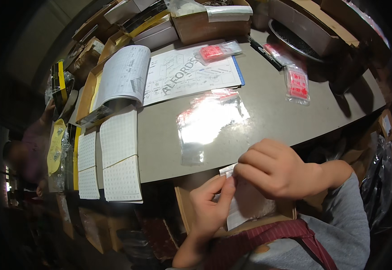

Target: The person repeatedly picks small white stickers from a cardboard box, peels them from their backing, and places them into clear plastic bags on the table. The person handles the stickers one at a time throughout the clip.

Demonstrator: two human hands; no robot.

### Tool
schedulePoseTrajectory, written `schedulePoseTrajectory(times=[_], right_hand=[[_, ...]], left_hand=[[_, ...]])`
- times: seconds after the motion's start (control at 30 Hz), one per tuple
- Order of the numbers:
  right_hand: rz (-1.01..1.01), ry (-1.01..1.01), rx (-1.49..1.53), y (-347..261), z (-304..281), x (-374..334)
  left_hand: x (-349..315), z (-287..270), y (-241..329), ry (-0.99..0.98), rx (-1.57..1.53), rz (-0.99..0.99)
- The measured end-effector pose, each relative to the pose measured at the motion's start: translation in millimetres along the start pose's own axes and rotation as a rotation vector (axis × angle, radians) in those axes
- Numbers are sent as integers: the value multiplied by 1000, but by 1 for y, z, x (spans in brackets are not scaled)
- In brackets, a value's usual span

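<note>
A small clear plastic bag (245, 202) with pale, whitish contents is held upright just below the near edge of the tabletop (268, 117), its top edge pinched between the left hand (209, 207) and the right hand (272, 168).

Bare grey table (268, 121) beyond the clear plastic bag (207, 123); cardboard boxes (205, 24) along the far edge.

Dim workroom, grey table (268, 112) lit from above.
Cardboard boxes (205, 24) crowd its far edge at twelve o'clock; dark floor (29, 238) at eight o'clock.
</note>
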State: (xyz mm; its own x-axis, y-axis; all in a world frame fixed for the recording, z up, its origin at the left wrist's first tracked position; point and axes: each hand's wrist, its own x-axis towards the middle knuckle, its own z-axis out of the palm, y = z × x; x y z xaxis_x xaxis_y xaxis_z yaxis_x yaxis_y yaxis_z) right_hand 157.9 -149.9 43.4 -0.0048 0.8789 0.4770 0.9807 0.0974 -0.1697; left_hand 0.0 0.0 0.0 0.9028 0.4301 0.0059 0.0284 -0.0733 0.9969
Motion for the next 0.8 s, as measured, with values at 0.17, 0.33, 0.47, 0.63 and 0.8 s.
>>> schedulePoseTrajectory(times=[0.17, 0.33, 0.47, 0.63, 0.8], right_hand=[[-95, 50, 54, 20, -3, 5], [257, 17, 135, 77, -1, 28], [402, -172, -17, 91, -6, 8], [578, -219, 169, 91, -45, -2], [632, -199, 256, 112, -45, 14]], left_hand=[[6, -2, 2, 3, -210, -182], [6, -7, 0, -53, -117, -264], [0, -2, -14, -23, -134, -158], [0, -5, -10, -54, -110, -148], [2, -7, -13, -69, -80, -80]])
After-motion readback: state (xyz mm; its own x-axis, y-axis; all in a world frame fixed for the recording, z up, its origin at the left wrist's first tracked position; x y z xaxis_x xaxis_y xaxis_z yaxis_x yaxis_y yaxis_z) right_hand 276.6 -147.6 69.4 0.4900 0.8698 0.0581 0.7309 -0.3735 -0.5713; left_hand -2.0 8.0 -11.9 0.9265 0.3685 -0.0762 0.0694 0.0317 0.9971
